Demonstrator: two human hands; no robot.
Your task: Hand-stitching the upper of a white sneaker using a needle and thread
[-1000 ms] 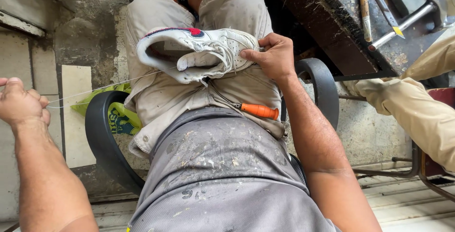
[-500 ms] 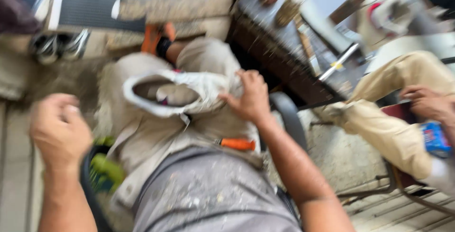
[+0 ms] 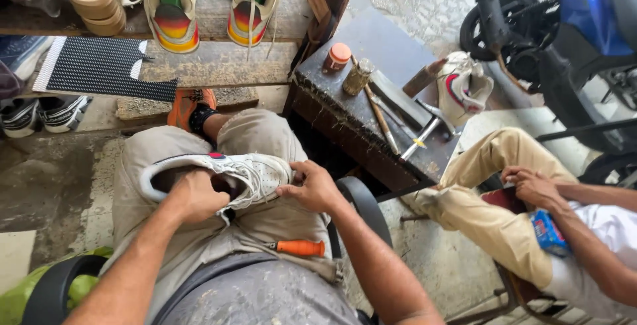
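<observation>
Across the lap lies a white sneaker (image 3: 219, 175) — toe rightward; both hands' fingers (image 3: 292, 182) grip it.

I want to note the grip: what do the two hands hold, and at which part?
Both hold the white sneaker on the lap: left hand at its opening, right hand at the toe end.

White sneaker (image 3: 255, 173), red-accented, lying sideways across lap

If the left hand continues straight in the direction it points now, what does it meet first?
Probably the white sneaker: the left hand already rests at its opening, pointing into it, though depth is unclear.
</observation>
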